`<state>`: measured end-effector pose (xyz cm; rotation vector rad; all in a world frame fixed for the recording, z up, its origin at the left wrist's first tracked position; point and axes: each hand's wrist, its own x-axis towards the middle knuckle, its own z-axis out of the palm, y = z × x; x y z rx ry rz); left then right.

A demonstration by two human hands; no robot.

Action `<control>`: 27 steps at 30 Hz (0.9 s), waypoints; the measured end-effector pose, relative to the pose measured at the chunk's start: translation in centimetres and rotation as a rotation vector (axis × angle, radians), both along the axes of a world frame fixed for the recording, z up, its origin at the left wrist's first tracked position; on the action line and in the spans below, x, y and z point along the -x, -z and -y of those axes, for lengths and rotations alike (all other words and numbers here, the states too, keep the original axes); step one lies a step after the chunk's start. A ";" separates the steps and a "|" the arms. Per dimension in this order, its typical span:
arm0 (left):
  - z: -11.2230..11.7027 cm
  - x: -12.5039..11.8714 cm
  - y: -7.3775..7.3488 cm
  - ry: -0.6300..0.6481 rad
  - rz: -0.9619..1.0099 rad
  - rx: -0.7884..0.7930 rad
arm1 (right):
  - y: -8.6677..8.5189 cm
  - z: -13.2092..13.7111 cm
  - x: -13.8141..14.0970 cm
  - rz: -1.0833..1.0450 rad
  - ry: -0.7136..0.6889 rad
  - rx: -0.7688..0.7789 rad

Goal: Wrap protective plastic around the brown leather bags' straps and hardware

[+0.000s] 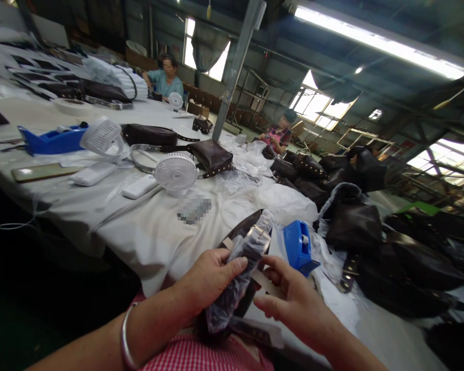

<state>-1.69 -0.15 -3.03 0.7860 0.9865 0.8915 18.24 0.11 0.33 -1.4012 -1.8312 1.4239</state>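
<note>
- The left hand (pixel 210 281) sits in the lower middle of the frame, closed around a dark strap (pixel 253 247), with the thumb laid across the top and the fingers (pixel 232 268) curled tight underneath
- A silver bangle (pixel 126 340) rests on that wrist
- The strap is held just above the person's lap, at the near edge of the counter (pixel 147 232)
- It is partly inside a clear plastic sleeve (pixel 227 304), which hangs crumpled below the left hand
- The right hand (pixel 293 304) comes in from the lower right, its thumb and forefinger pinching the pale underside of the strap while the other fingers stay loose and half open
- A blue tape dispenser (pixel 298 247) stands on the white cloth just beyond the right hand, near it but not touching
- The bagging looks best done with the left hand holding the sleeve mouth steady while the right hand feeds the strap in flat
- The metal ring near the top of the strap looks likely to snag the thin plastic, so a slow slide would suit better than a tug
- Bunched plastic under the left palm may trap the strap, and smoothing it downward should help
- Two small white fans (pixel 175 172) stand in the upper left of the frame, and dark bags (pixel 355 226) are heaped at the right
- Two other people sit at the far end of the counter, well apart from these hands
</note>
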 end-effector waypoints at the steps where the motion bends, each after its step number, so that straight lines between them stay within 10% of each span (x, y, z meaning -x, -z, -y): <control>1: -0.1 0.1 0.0 0.001 0.011 0.009 | -0.2 0.3 -0.7 0.089 -0.024 -0.143; 6: -0.2 -0.1 0.3 0.012 0.001 0.003 | -1.3 0.3 -1.7 0.241 -0.276 -0.864; 11: 0.0 -0.2 0.3 0.108 -0.163 -0.096 | -4.5 -2.5 0.9 0.302 -0.485 -1.149; 21: 1.3 0.6 -1.4 0.194 -0.609 -0.550 | -6.1 -6.4 4.1 0.357 -0.767 -0.432; 27: 1.0 0.9 -1.2 0.287 -0.484 -0.365 | -4.2 -4.9 3.7 0.252 -0.520 -0.501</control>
